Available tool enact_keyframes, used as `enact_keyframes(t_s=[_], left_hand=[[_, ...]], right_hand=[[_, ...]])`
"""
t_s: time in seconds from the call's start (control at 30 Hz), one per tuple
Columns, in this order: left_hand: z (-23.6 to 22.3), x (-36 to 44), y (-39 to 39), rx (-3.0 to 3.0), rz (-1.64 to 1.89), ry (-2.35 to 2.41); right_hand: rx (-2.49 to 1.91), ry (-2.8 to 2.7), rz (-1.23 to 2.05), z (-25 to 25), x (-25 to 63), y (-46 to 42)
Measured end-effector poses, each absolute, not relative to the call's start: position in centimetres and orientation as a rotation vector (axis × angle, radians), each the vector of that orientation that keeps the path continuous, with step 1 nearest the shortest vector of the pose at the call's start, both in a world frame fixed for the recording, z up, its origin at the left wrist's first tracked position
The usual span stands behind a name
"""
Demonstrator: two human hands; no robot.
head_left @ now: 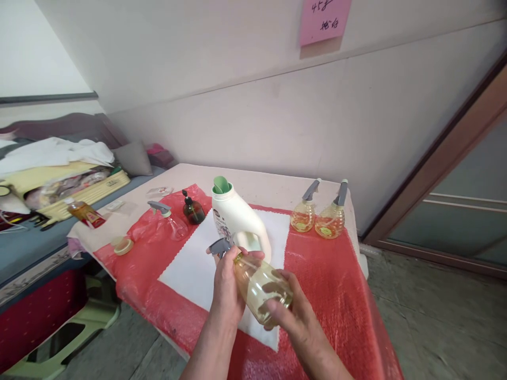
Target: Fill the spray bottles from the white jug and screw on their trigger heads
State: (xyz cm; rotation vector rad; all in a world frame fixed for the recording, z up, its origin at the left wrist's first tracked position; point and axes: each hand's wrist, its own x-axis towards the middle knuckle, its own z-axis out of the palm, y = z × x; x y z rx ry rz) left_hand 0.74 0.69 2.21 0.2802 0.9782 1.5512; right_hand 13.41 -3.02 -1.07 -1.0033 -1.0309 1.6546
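Head view: spray bottle neck up-left.

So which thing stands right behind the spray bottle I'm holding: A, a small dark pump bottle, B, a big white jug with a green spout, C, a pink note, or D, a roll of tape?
B: the big white jug stands on the white cloth just behind the spray bottle held in the left hand and right hand.

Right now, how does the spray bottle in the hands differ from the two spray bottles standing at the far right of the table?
The held spray bottle lies tilted in the left hand and right hand; the far pair stands upright on the table, untouched. The held bottle's fill level is unclear; the pair holds yellowish liquid. All three share a clear rounded body and grey trigger head.
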Motion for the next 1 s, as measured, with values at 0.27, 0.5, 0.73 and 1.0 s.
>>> enact_keyframes(t_s=[0.27, 0.5, 0.73, 1.0], left_hand=[[1.9, 0.7, 1.0, 0.386, 1.550, 1.019], [2.4, 1.2, 0.2, 0.470, 1.496, 1.026], [4.5, -0.1, -1.6, 0.781, 1.379, 0.936], [4.6, -3.1, -0.6, 0.725, 1.770, 1.318]], right_hand=[[-0.606, -0.194, 2.353, -0.7, 13.5, -2.7], [-0.644, -0.490, 2.159, -2.1, 13.7, -1.7], [-0.813, -0.943, 1.898, -2.0, 13.8, -1.2], [-1.006, -1.018, 1.858, -2.6, 13.8, -0.8]])
